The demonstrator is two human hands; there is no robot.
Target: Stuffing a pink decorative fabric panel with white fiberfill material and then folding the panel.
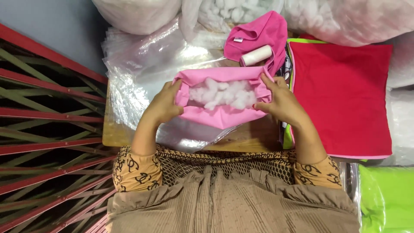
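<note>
Pink fabric cover (222, 114), already part-filled with white stuffing (224, 94) but not yet closed, lies on my wooden worktop (250, 138), its open mouth held wide by the grip of my left hand (163, 105) and right hand (280, 102).

Bare wooden table edge (248, 140) lies open before the pink cover (222, 114), but clear plastic bags (142, 69) crowd left, red cushions (343, 99) right, a white spool (256, 55) behind.
</note>
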